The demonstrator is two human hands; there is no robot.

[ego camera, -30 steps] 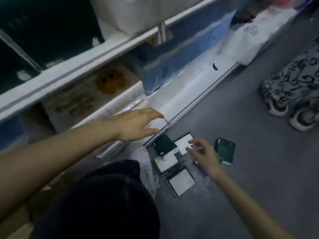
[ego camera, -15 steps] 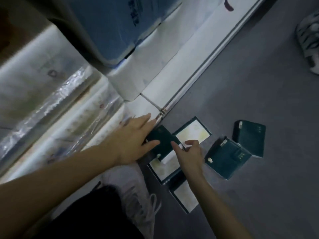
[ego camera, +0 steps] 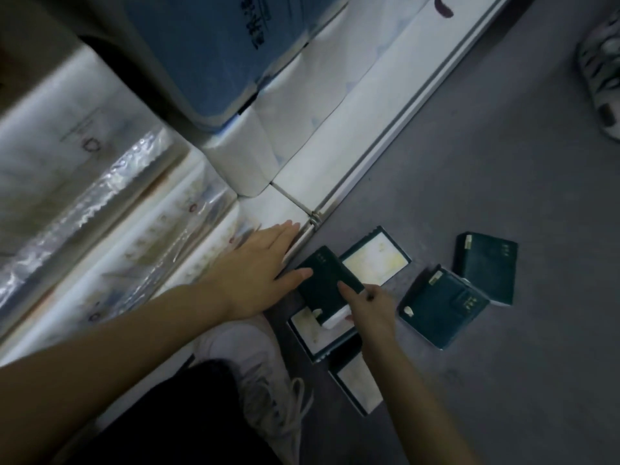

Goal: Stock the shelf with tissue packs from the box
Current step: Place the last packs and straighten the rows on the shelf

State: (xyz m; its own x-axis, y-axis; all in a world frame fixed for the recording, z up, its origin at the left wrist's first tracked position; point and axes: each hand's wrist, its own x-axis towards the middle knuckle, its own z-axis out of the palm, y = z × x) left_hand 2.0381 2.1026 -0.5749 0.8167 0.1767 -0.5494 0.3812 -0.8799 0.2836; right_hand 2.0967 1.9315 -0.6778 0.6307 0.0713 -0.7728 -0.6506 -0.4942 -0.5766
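Ana: Since the shelf [ego camera: 385, 95] is the biggest thing, what sits on it?

Ben: Big tissue bundles fill most of it. A blue bundle [ego camera: 208, 45] is at the back. White bundles in shiny wrap [ego camera: 100, 196] run along the left. Only a thin white strip at the front is bare.

Ana: Where are the small tissue packs?

Ben: They lie on the grey floor [ego camera: 469, 162], just beside the shelf. Six show. Three pale-faced packs [ego camera: 372, 260] sit close together near the person's white shoe [ego camera: 261, 364]. One dark pack [ego camera: 322, 280] lies on top of them. Two more dark packs [ego camera: 443, 307] lie a little to the right, touching each other.

Ana: Is the box there?

Ben: No box shows.

Ana: What do the hands do?

Ben: The left hand [ego camera: 255, 266] lies flat on the shelf's front edge, fingers straight and close together. Its thumb touches the dark pack. The right hand [ego camera: 372, 313] grips that same pack at its near end, with one finger laid along the top.

Ana: So how much is done?

Ben: Not much, it seems. No small pack shows on the shelf. All six look left to put away, and the dark one is likely first.
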